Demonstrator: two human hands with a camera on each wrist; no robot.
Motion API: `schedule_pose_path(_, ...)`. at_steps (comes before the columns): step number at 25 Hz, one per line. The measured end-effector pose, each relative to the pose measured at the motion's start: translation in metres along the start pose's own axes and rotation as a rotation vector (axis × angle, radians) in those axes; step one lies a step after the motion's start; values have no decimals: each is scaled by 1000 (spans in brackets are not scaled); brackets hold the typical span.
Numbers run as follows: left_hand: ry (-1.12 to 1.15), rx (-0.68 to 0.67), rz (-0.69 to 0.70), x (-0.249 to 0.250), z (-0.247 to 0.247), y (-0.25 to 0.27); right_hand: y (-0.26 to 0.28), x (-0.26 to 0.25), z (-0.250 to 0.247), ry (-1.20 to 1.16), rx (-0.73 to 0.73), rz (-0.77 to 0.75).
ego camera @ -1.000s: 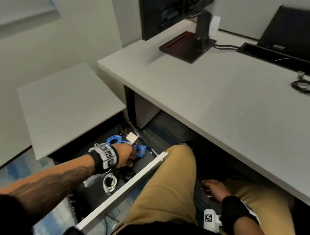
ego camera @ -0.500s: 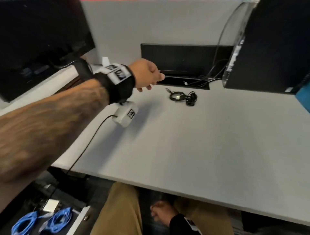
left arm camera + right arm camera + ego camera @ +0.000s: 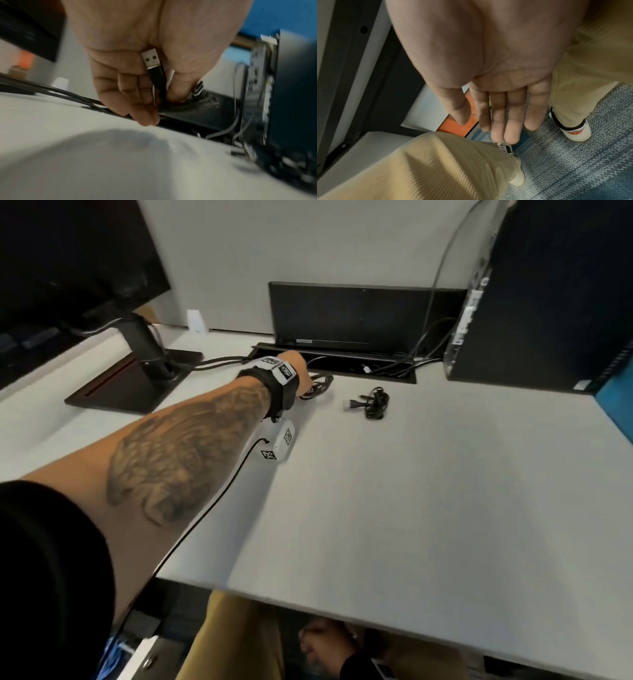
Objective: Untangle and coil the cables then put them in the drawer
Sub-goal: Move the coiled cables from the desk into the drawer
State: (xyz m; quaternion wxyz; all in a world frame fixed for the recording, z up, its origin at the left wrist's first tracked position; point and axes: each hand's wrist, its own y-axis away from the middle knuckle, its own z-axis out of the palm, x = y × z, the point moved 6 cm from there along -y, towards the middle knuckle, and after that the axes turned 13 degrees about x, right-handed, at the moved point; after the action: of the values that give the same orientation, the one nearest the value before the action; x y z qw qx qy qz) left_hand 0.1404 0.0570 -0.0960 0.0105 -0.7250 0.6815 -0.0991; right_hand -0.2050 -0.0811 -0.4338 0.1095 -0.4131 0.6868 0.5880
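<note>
The black cable (image 3: 192,106) I am after is lying bunched at the back of the desk (image 3: 411,508), just in front of the cable slot (image 3: 342,364), and its USB plug (image 3: 151,58) is pointing back up along my palm, so the plug's long axis is running roughly in line with my forearm while the rest of the bundle is trailing away beyond my fingertips. My left hand (image 3: 145,54) is closing on it: thumb and fingers are curling around the plug's black neck and pinching it, with the little finger touching down on the desk surface. A second black bundle (image 3: 375,402) is sitting well apart to the right, untouched. My right hand (image 3: 491,83) is hanging under the desk between my knees, fingers straight and relaxed, holding nothing, so the left is by far the nearer one. I am judging that the pull should go toward me along the desk, since the open drawer (image 3: 144,659) is waiting low at my left.
</note>
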Motion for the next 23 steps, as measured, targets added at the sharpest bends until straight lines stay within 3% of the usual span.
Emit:
schedule_pose_path(3, 339, 112, -147, -66, -62, 70, 6, -3, 7, -5, -19, -25)
schedule_pose_path(4, 406, 154, -135, -88, -80, 99, 4, -1, 8, 12, -16, -30)
schedule_pose_path(6, 372, 168, -125, -153, -110, 174, 3, 0, 24, 82, -21, -24)
schedule_pose_path(9, 268, 58, -192, -252, -108, 275, 4, -7, 32, 164, -8, -43)
schedule_pose_path(12, 225, -109, -339, -325, -61, 379, 2, -7, 48, 226, -7, -44)
schedule_pose_path(15, 84, -371, -324, -342, 29, 449, -1, -7, 60, 298, 3, -68)
schedule_pose_path(19, 50, -498, -226, -328, 130, 483, 1, -7, 61, 286, 38, -44)
schedule_pose_path(23, -39, -439, -77, -318, 124, 466, 8, -13, 53, 228, 72, -27)
